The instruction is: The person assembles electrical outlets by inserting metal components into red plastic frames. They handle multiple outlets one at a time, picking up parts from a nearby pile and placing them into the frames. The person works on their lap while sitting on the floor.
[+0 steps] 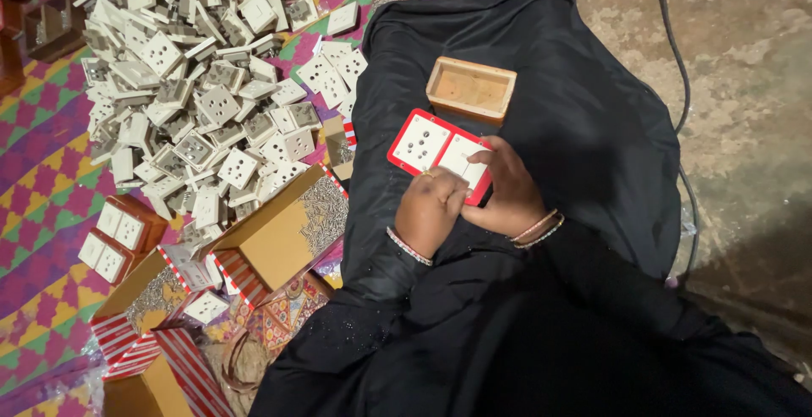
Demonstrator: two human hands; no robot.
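Observation:
A red-rimmed plate (408, 142) with a white socket and a white switch module rests on my lap, which is covered in black cloth. My left hand (429, 211) presses its fingers on the near end of the plate, over the switch module. My right hand (506, 193) grips the same end from the right side. Both wrists wear bangles. A small open wooden box (470, 89) sits on the cloth just beyond the plate.
A large heap of white socket modules (203, 79) lies on a patterned mat at the left. Open cardboard boxes of small screws (311, 211) stand near my left knee. A dark cable (677, 62) runs over the bare ground at right.

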